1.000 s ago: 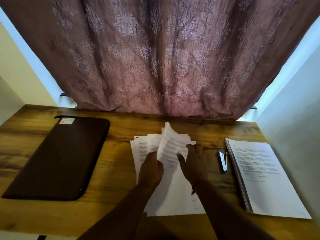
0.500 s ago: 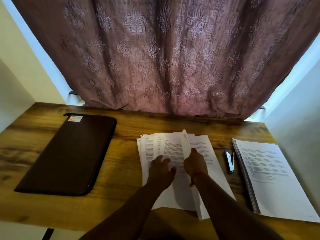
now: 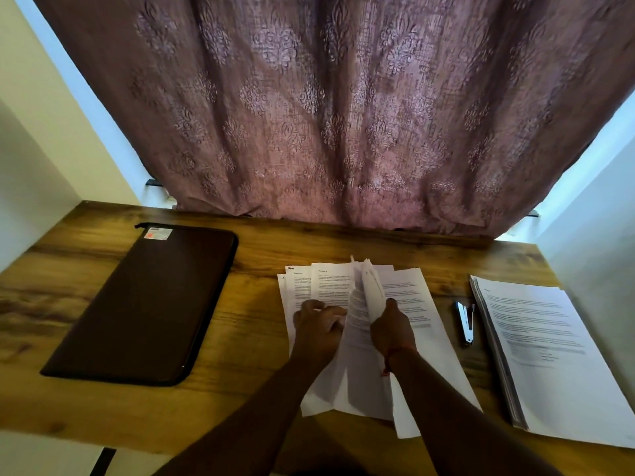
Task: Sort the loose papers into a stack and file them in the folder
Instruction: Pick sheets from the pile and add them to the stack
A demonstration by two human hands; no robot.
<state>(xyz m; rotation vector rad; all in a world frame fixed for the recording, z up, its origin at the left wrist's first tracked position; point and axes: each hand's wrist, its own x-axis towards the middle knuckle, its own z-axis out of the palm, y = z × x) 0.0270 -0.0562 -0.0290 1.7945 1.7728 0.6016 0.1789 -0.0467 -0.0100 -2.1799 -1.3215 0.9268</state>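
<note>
Left hand [image 3: 318, 329] rests with curled fingers on the fanned papers [image 3: 405, 338] mid-desk; the right hand [image 3: 391, 329] pinches a lifted sheet [image 3: 366, 297]. Thin, slick sheets could slide or crease if pulled unevenly. Far left lies the closed, dark, matte, round-cornered folder [image 3: 147, 300]; right, a stapler [image 3: 464, 322] and stack [image 3: 549, 355].

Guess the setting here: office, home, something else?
Probably a home desk set into a window nook: a wooden desktop between plain walls, a patterned curtain behind it, and paperwork gear on it, namely a zipped folder, stapler and printed pages.
</note>
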